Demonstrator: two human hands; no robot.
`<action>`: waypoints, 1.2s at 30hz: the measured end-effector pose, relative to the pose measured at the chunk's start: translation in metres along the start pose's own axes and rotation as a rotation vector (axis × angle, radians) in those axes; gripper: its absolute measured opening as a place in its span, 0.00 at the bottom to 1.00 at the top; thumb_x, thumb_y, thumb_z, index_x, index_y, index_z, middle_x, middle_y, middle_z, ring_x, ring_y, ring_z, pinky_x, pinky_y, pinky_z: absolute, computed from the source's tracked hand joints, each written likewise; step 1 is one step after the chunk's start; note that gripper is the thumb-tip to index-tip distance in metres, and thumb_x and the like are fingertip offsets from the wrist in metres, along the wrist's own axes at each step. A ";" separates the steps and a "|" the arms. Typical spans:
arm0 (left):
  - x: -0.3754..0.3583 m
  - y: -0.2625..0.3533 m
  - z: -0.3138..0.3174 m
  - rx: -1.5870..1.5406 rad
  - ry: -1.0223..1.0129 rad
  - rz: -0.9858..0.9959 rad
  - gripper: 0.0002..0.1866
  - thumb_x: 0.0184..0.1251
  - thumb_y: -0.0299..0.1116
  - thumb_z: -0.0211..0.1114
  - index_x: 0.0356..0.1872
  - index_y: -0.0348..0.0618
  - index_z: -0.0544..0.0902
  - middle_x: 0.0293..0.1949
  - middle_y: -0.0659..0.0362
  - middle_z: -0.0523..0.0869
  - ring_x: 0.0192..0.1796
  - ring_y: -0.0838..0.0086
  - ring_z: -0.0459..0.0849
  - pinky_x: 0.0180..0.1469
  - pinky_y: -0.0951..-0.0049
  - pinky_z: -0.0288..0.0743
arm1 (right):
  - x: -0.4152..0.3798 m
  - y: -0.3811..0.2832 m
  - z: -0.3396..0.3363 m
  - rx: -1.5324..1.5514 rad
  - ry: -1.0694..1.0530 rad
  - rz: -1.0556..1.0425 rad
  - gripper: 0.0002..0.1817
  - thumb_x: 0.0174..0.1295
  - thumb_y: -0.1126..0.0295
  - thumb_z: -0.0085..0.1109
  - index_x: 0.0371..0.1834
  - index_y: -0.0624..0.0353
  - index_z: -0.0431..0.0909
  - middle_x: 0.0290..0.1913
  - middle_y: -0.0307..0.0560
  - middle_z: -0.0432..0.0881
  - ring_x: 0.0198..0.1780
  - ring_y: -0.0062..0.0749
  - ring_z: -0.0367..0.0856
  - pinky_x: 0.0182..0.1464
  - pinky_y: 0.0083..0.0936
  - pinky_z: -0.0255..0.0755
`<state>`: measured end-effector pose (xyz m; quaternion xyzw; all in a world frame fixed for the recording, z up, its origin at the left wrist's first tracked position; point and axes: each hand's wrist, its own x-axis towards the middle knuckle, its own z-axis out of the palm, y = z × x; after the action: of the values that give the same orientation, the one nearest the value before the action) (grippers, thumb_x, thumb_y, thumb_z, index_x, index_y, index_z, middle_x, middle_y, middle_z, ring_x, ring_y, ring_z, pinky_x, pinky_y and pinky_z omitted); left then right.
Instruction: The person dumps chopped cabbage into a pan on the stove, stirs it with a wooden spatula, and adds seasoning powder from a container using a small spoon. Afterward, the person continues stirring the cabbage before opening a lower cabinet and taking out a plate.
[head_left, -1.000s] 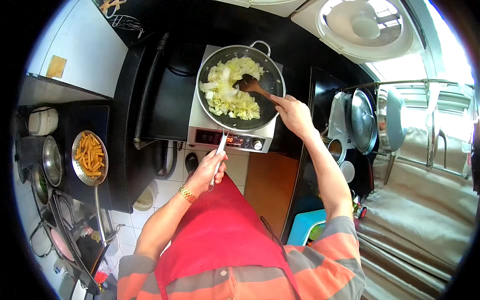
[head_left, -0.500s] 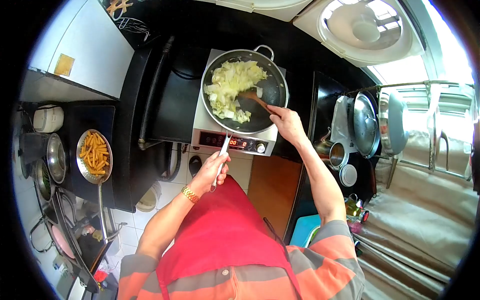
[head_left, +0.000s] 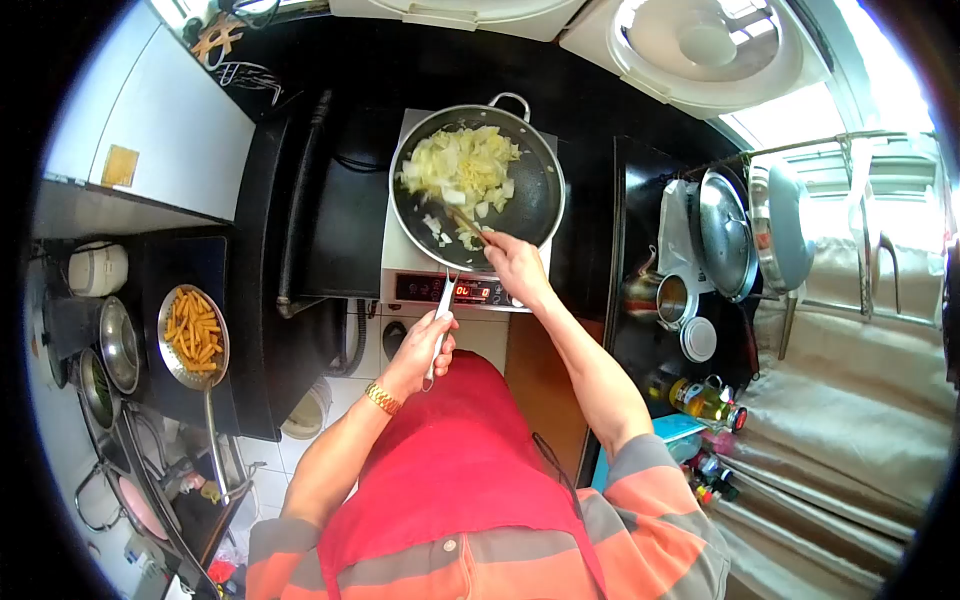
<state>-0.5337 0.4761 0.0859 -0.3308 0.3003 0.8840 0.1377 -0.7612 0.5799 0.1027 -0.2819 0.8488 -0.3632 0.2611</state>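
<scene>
A dark wok (head_left: 535, 205) with a metal rim sits on an induction cooker (head_left: 400, 265) whose red display is lit. Chopped cabbage (head_left: 465, 165) is heaped in its back and middle part, with a few loose bits near the front. My left hand (head_left: 424, 350) is closed around the wok's long metal handle (head_left: 445, 297). My right hand (head_left: 516, 268) grips a wooden spatula (head_left: 467, 222) over the wok's front rim. The spatula's blade is partly hidden among the cabbage pieces.
On the left counter, a perforated strainer ladle (head_left: 206, 380) holds orange-brown strips (head_left: 195, 328), beside metal bowls (head_left: 119, 345). To the right, pan lids (head_left: 728, 235) hang on a rack above a metal pot (head_left: 672, 300). An oil bottle (head_left: 705, 402) lies near the window.
My right hand has moved left and toward me, taking the spatula to the wok's front. The cabbage is bunched more compactly toward the back. My left hand keeps its hold on the handle.
</scene>
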 end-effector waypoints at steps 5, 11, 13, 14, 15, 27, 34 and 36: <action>-0.001 0.000 0.000 -0.024 0.016 0.010 0.15 0.88 0.48 0.57 0.49 0.48 0.74 0.25 0.67 0.74 0.18 0.84 0.68 0.19 0.79 0.64 | -0.001 0.010 -0.033 0.101 0.179 0.070 0.21 0.74 0.67 0.63 0.66 0.66 0.85 0.55 0.58 0.93 0.58 0.34 0.91 0.63 0.29 0.80; 0.000 0.001 -0.002 -0.020 0.003 0.000 0.15 0.88 0.49 0.57 0.48 0.48 0.74 0.26 0.67 0.74 0.18 0.85 0.69 0.18 0.79 0.64 | 0.042 0.005 -0.053 -0.191 0.286 -0.051 0.20 0.74 0.65 0.60 0.63 0.63 0.87 0.55 0.66 0.90 0.58 0.59 0.90 0.60 0.40 0.83; 0.000 0.000 -0.003 -0.019 0.003 -0.002 0.15 0.88 0.49 0.57 0.48 0.48 0.74 0.26 0.67 0.74 0.18 0.85 0.69 0.18 0.79 0.64 | 0.061 0.020 -0.045 -0.241 0.342 -0.141 0.20 0.74 0.62 0.58 0.64 0.56 0.86 0.50 0.65 0.90 0.54 0.66 0.88 0.58 0.53 0.81; 0.001 0.001 -0.003 -0.024 0.001 0.001 0.15 0.88 0.49 0.57 0.48 0.48 0.74 0.26 0.67 0.74 0.18 0.85 0.69 0.18 0.80 0.64 | 0.066 0.020 -0.043 -0.338 0.318 -0.110 0.20 0.75 0.62 0.57 0.66 0.54 0.85 0.50 0.65 0.90 0.53 0.66 0.88 0.58 0.54 0.81; 0.000 0.001 -0.004 -0.024 0.001 0.001 0.15 0.88 0.49 0.57 0.48 0.48 0.74 0.26 0.67 0.74 0.18 0.85 0.69 0.18 0.80 0.64 | 0.068 0.019 -0.042 -0.435 0.293 -0.078 0.21 0.75 0.62 0.57 0.68 0.53 0.84 0.50 0.66 0.89 0.53 0.66 0.88 0.58 0.54 0.81; -0.001 0.002 -0.004 -0.056 -0.008 -0.012 0.15 0.88 0.49 0.58 0.49 0.48 0.74 0.26 0.67 0.75 0.19 0.84 0.69 0.19 0.79 0.64 | -0.009 0.001 -0.159 -1.000 0.072 -0.162 0.19 0.70 0.70 0.59 0.62 0.42 0.89 0.40 0.52 0.88 0.42 0.50 0.91 0.43 0.44 0.85; -0.002 0.003 -0.005 -0.022 -0.006 0.006 0.14 0.88 0.48 0.57 0.49 0.48 0.75 0.26 0.67 0.74 0.19 0.84 0.70 0.19 0.78 0.65 | 0.066 0.022 -0.100 -0.772 0.055 -0.247 0.22 0.72 0.69 0.62 0.69 0.47 0.84 0.49 0.53 0.86 0.50 0.57 0.88 0.53 0.49 0.83; -0.004 0.004 -0.005 -0.024 -0.005 0.009 0.14 0.89 0.47 0.57 0.48 0.48 0.75 0.26 0.67 0.74 0.19 0.84 0.70 0.19 0.78 0.65 | 0.058 0.012 -0.102 -0.738 0.028 -0.304 0.22 0.71 0.68 0.63 0.68 0.48 0.84 0.47 0.53 0.86 0.48 0.56 0.88 0.52 0.49 0.82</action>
<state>-0.5303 0.4700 0.0872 -0.3287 0.2908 0.8890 0.1305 -0.8720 0.5958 0.1408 -0.4740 0.8744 -0.0721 0.0742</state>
